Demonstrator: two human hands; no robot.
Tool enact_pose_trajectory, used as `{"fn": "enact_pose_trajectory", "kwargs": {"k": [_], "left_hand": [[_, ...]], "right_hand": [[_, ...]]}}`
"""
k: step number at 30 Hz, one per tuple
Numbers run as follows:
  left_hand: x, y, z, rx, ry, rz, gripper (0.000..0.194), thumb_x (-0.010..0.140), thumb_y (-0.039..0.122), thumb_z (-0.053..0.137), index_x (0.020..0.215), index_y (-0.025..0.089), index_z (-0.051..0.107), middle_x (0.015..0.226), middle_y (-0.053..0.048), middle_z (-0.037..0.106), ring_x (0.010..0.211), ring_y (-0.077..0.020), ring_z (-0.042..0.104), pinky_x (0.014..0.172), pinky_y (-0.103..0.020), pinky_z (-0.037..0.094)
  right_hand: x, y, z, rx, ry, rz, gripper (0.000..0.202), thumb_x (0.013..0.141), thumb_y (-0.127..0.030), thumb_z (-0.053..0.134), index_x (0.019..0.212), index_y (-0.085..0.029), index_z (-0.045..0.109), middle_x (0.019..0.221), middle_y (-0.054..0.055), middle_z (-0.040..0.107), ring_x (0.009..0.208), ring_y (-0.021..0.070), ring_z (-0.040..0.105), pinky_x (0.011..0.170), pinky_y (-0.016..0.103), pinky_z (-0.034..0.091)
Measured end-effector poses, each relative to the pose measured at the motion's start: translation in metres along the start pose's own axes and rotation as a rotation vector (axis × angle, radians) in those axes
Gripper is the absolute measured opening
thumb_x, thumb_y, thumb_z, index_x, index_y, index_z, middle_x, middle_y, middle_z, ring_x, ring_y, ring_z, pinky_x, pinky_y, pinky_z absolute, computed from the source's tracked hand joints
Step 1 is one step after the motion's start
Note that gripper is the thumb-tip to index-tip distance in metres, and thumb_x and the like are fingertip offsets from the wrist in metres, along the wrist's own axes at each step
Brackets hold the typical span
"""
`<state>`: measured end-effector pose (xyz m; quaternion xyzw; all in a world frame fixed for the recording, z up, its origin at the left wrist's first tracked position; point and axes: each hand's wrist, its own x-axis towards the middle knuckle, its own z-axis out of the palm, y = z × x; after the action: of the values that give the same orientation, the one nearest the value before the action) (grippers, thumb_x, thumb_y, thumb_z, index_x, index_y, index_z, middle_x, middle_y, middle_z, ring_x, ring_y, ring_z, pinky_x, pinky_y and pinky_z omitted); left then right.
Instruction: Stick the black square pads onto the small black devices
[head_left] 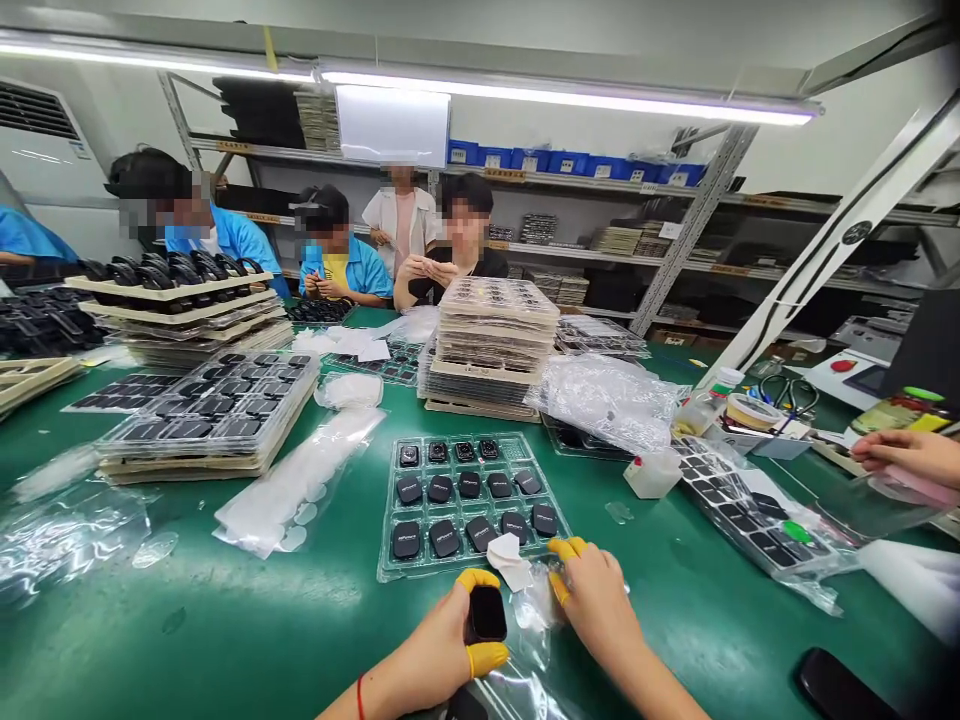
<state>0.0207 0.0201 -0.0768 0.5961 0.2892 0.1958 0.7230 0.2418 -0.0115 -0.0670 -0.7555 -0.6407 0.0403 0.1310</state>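
Observation:
My left hand (439, 645), with yellow finger cots, grips a black square smartwatch body (487, 613) by its sides, its glossy screen facing up. My right hand (592, 590), also in yellow finger cots, rests lower right of the tray, thumb and forefinger apart, beside crumpled clear plastic film (532, 610). Between the hands and the tray lies a torn white paper piece (508, 560). The clear compartment tray (386, 560) holds several black square pieces (406, 539) with pale lettering, and watch bodies (437, 451) in its back row. A dark piece (466, 705) is partly hidden below my left hand.
Stacked trays (495, 340) stand behind, another stack (217, 410) to the left. Clear film strips (300, 485) lie nearby. On the right are a wrapped tray (750, 515), a small white box (652, 475), a black object (840, 685) and another person's hand (911, 455). Co-workers sit opposite.

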Motion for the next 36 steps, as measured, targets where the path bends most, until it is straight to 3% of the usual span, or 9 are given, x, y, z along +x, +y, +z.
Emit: {"fn": "enact_pose_trajectory", "kwargs": {"k": [4, 9, 12, 16, 23, 25, 29, 33, 36], "left_hand": [[0.003, -0.003, 0.002, -0.072, 0.023, 0.046, 0.049, 0.065, 0.005, 0.058, 0.111, 0.019, 0.047, 0.094, -0.002, 0.049, 0.079, -0.0136, 0.049, 0.067, -0.024, 0.046], [0.009, -0.002, 0.000, -0.138, 0.128, -0.007, 0.047, 0.064, 0.010, 0.063, 0.107, 0.018, 0.047, 0.077, 0.002, 0.051, 0.064, -0.0118, 0.050, 0.059, -0.026, 0.049], [0.010, 0.004, -0.004, -0.144, 0.185, -0.009, 0.051, 0.064, 0.015, 0.067, 0.110, 0.017, 0.046, 0.081, -0.001, 0.057, 0.067, -0.0152, 0.056, 0.061, -0.028, 0.049], [0.005, 0.017, -0.003, -0.044, 0.081, 0.094, 0.039, 0.066, 0.012, 0.066, 0.102, 0.016, 0.053, 0.093, -0.005, 0.061, 0.079, -0.0175, 0.058, 0.068, -0.026, 0.046], [-0.001, 0.026, 0.000, 0.031, 0.029, 0.149, 0.037, 0.067, 0.006, 0.060, 0.102, 0.017, 0.056, 0.096, -0.004, 0.061, 0.085, -0.0179, 0.056, 0.073, -0.026, 0.046], [0.000, 0.022, 0.001, 0.046, 0.027, 0.144, 0.030, 0.066, 0.006, 0.062, 0.094, 0.016, 0.058, 0.090, -0.003, 0.060, 0.081, -0.0170, 0.056, 0.072, -0.027, 0.046], [0.004, 0.018, -0.002, -0.149, 0.143, -0.013, 0.047, 0.065, 0.014, 0.069, 0.108, 0.017, 0.052, 0.080, -0.001, 0.057, 0.067, -0.0139, 0.056, 0.062, -0.027, 0.049], [0.004, 0.029, -0.017, -0.264, 0.406, 0.059, 0.060, 0.067, 0.024, 0.074, 0.118, 0.018, 0.043, 0.091, -0.005, 0.062, 0.085, -0.0185, 0.061, 0.080, -0.032, 0.048], [0.000, 0.038, -0.024, -0.305, 0.397, 0.111, 0.063, 0.069, 0.028, 0.074, 0.121, 0.018, 0.039, 0.097, -0.008, 0.065, 0.092, -0.0222, 0.063, 0.089, -0.039, 0.046]], "right_hand": [[0.015, -0.025, 0.012, 0.074, 0.019, -0.240, 0.036, 0.081, -0.021, 0.054, 0.117, -0.018, 0.056, 0.106, 0.012, 0.059, 0.095, 0.0258, 0.051, 0.081, 0.039, 0.039], [0.023, -0.045, 0.010, 0.197, -0.059, -0.307, 0.017, 0.086, -0.015, 0.045, 0.084, -0.019, 0.062, 0.084, 0.005, 0.060, 0.082, 0.0194, 0.051, 0.077, 0.036, 0.037], [0.010, -0.051, -0.004, 0.362, -0.067, -0.404, 0.011, 0.086, -0.020, 0.050, 0.083, -0.020, 0.060, 0.086, 0.003, 0.059, 0.084, 0.0178, 0.049, 0.079, 0.035, 0.036], [-0.004, -0.066, -0.010, 0.417, -0.012, -0.632, 0.011, 0.084, -0.024, 0.053, 0.082, -0.025, 0.063, 0.085, 0.002, 0.059, 0.081, 0.0179, 0.045, 0.072, 0.033, 0.034], [-0.012, -0.072, 0.010, 0.321, 0.149, -0.679, 0.017, 0.085, -0.018, 0.047, 0.085, -0.024, 0.063, 0.076, 0.003, 0.058, 0.073, 0.0174, 0.043, 0.069, 0.035, 0.031], [-0.010, -0.070, 0.013, 0.314, 0.186, -0.649, 0.019, 0.085, -0.017, 0.045, 0.088, -0.024, 0.062, 0.076, 0.004, 0.059, 0.073, 0.0180, 0.044, 0.072, 0.037, 0.033], [0.006, -0.051, 0.006, 0.467, 0.144, -0.353, 0.016, 0.086, -0.024, 0.049, 0.097, -0.022, 0.061, 0.090, 0.007, 0.060, 0.087, 0.0218, 0.050, 0.081, 0.041, 0.038], [0.009, -0.033, -0.013, 0.710, -0.167, -0.242, 0.043, 0.074, -0.037, 0.066, 0.114, -0.026, 0.055, 0.123, 0.008, 0.050, 0.113, 0.0256, 0.045, 0.095, 0.043, 0.038], [0.007, -0.032, -0.021, 0.940, -0.349, -0.036, 0.039, 0.076, -0.038, 0.062, 0.113, -0.025, 0.055, 0.111, 0.007, 0.058, 0.099, 0.0221, 0.055, 0.087, 0.039, 0.045]]}}
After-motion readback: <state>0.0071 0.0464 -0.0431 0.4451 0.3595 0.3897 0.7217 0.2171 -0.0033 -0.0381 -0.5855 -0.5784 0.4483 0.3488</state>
